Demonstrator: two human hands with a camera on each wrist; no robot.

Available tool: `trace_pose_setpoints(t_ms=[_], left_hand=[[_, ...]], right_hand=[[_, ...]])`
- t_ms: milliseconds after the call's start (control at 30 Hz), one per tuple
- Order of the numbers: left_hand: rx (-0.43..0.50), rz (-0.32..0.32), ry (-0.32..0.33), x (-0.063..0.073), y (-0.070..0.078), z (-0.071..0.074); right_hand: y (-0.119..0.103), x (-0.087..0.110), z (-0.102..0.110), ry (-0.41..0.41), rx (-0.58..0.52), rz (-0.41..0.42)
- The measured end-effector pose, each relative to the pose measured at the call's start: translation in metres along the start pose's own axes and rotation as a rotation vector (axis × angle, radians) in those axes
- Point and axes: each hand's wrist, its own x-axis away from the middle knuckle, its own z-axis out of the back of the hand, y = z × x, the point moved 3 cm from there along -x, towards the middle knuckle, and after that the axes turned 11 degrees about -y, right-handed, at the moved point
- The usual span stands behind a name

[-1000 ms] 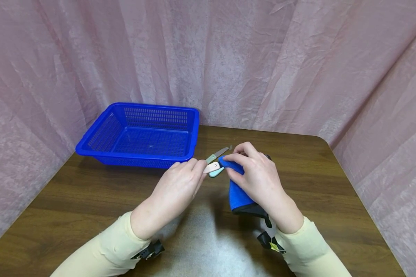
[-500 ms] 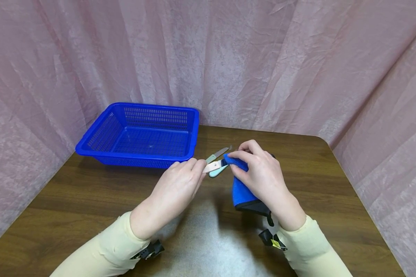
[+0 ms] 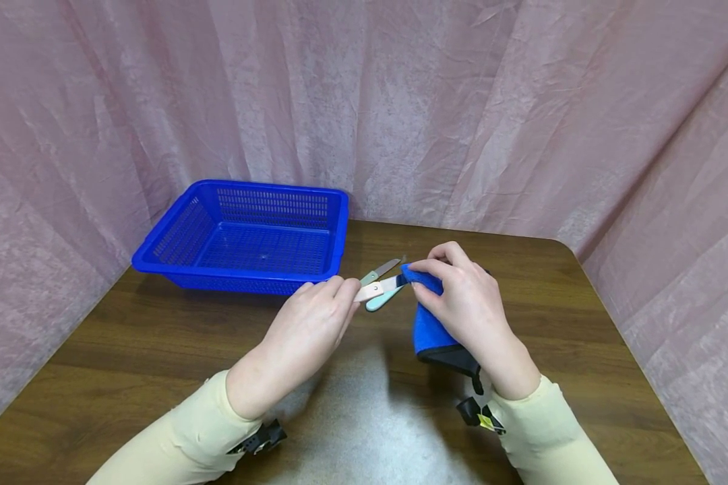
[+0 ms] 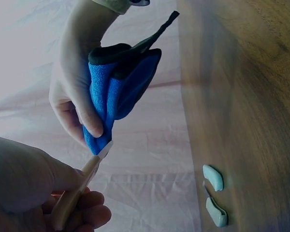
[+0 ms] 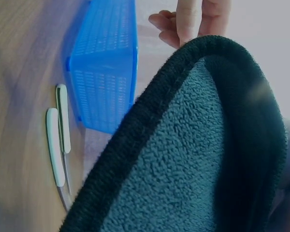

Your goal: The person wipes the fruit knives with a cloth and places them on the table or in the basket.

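Note:
My left hand (image 3: pixel 306 327) grips a small knife by its pale pink handle (image 3: pixel 370 292), blade pointing right. Folded round the blade's end is a blue cloth (image 3: pixel 431 327) with dark edging and a dark loop. Finger and thumb of my right hand (image 3: pixel 470 296) pinch that cloth over the metal, and part of the blade (image 3: pixel 391 283) shows between handle and cloth. In the left wrist view the blue cloth (image 4: pixel 106 92) hangs in folds from the right hand. The right wrist view is largely filled by the cloth's edge (image 5: pixel 174 159).
Behind the held knife, a green-handled knife (image 3: pixel 381 271) and a mint-handled one (image 3: pixel 382 301) lie on the wooden table (image 3: pixel 158 377). A blue plastic basket (image 3: pixel 243 275) stands at the back left. Pink curtains (image 3: pixel 364 108) hang behind the table.
My right hand has slid the cloth to the right and slightly back along the blade, so more metal shows beside the handle. The left hand stays nearly still.

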Motion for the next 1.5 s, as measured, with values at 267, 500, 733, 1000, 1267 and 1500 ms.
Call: trace_pose_setpoints(t_ms=[267,500,733,1000,1267,1500], left_hand=[[-0.002,-0.004,0.009,0.0,-0.001,0.0],[-0.003,-0.004,0.011,0.0,-0.002,0.0],[-0.003,-0.007,0.019,0.0,-0.002,0.0],[-0.008,0.001,0.022,0.001,-0.004,0.001],[-0.031,0.003,0.046,0.001,-0.004,0.001],[-0.048,0.013,0.069,-0.001,-0.007,-0.003]], right_hand=[[0.005,-0.001,0.002,-0.014,-0.011,-0.055],[0.01,-0.001,0.002,-0.011,-0.007,-0.084],[0.013,-0.001,0.004,-0.007,-0.006,-0.113],[0.018,0.001,0.01,0.001,0.012,-0.139],[0.016,0.002,0.014,0.006,-0.003,-0.126],[0.013,0.001,0.015,-0.001,-0.02,-0.107]])
